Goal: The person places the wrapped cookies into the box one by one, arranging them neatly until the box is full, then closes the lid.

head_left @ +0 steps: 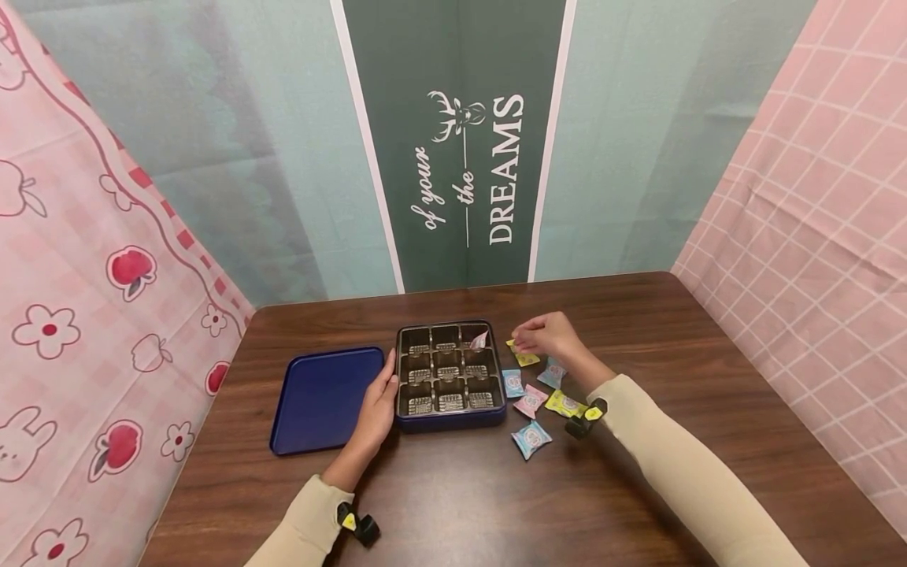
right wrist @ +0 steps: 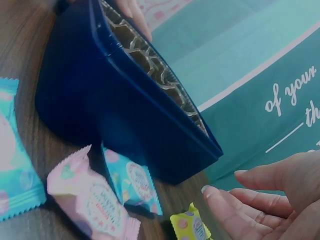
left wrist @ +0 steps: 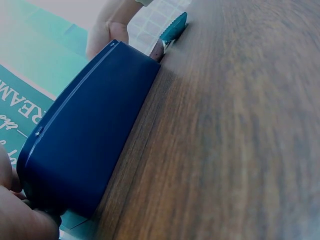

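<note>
The blue tin box (head_left: 453, 422) has a clear plastic tray of square compartments, with a pink wrapped candy (head_left: 479, 341) in the far right one. My left hand (head_left: 377, 405) rests along the tin's left side, its fingers fairly straight against the wall. My right hand (head_left: 549, 335) hovers just right of the tin, over a yellow wrapped candy (head_left: 526, 357). In the right wrist view its thumb and fingertips stand apart with nothing between them, close to that yellow candy (right wrist: 191, 226). Part of this candy is hidden by the hand in the head view.
More wrapped candies lie right of the tin: blue (head_left: 531, 439), pink (head_left: 530, 402) and yellow (head_left: 564, 403) ones among them. A blue lid (head_left: 327, 402) lies flat to the left of the tin. Printed cloth (head_left: 283, 157) hangs behind the brown table (head_left: 453, 504).
</note>
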`<state>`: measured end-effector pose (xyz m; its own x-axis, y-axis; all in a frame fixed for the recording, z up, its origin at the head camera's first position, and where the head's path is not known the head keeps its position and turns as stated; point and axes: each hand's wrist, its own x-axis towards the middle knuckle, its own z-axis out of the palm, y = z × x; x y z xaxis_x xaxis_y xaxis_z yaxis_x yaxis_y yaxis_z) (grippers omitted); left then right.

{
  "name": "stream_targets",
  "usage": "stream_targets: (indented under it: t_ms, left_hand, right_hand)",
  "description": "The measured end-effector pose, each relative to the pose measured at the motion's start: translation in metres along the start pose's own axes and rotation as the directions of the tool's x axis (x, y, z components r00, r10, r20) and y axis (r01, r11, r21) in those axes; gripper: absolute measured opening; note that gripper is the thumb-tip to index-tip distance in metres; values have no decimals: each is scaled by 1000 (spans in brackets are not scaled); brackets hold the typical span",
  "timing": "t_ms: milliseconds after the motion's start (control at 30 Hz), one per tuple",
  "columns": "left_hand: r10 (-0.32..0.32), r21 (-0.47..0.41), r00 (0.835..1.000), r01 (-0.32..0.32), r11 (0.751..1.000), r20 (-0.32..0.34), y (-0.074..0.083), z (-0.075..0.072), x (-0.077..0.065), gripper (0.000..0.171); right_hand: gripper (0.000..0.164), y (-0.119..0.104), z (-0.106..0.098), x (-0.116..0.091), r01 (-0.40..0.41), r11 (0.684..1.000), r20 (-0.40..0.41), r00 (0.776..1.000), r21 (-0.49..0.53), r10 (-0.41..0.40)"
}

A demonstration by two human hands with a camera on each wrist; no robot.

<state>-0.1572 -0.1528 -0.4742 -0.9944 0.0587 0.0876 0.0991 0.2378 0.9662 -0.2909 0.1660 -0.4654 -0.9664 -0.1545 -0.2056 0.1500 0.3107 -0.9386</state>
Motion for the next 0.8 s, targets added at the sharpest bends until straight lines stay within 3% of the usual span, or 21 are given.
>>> stream_targets:
  t_ms: [167,467,800]
  left_hand:
    - [-6,-2,1000,6,1000,6,-2,0,1,52]
    - [1,-2,1000,-1,1000,-14,-38,2,12,53]
    - [21,1,1000,-21,1000,-13,-42,1,12,54]
  right_hand:
    - [20,4,-2,-5,40,996,-31,999,-79,-42]
    - [18,11,-2,-9,76,956,-107,988,-282,-110]
    - [21,23,-2,-11,87,900,-137,978,-427,-159]
